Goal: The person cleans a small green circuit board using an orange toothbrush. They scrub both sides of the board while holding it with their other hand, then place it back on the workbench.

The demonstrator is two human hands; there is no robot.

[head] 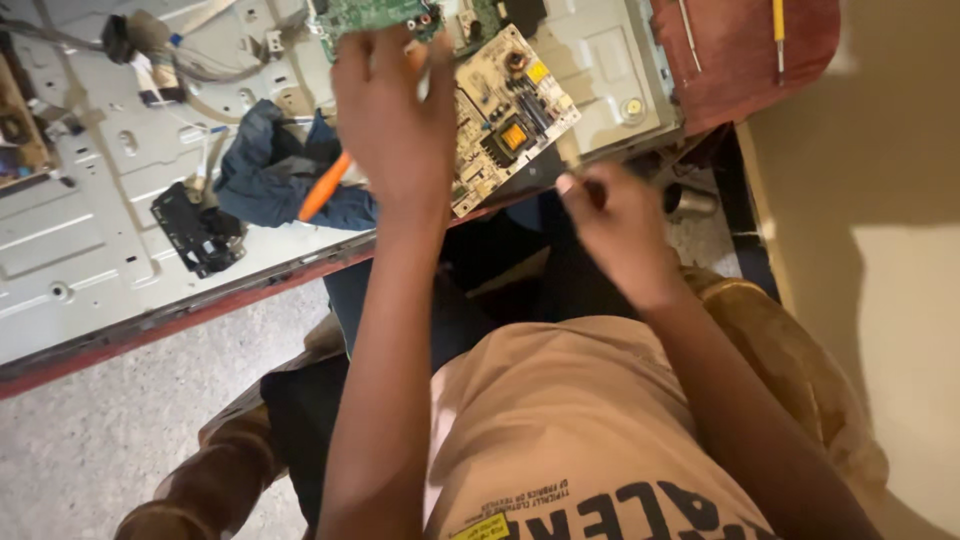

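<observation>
2 circuit boards are seen at the far side: a cream board [505, 115] with a yellow part and dark components, tilted over the grey metal panel [90, 230], and a green board [375, 14] just beyond it. 1 blue cloth [265, 170] and 1 orange-handled tool [325, 187] are laid to the left. The left hand [395, 120] is raised with fingers spread, apparently touching the cream board's left edge. The right hand [620, 225] is closed around a thin dark tool [590, 190] near the surface [150, 325] edge.
</observation>
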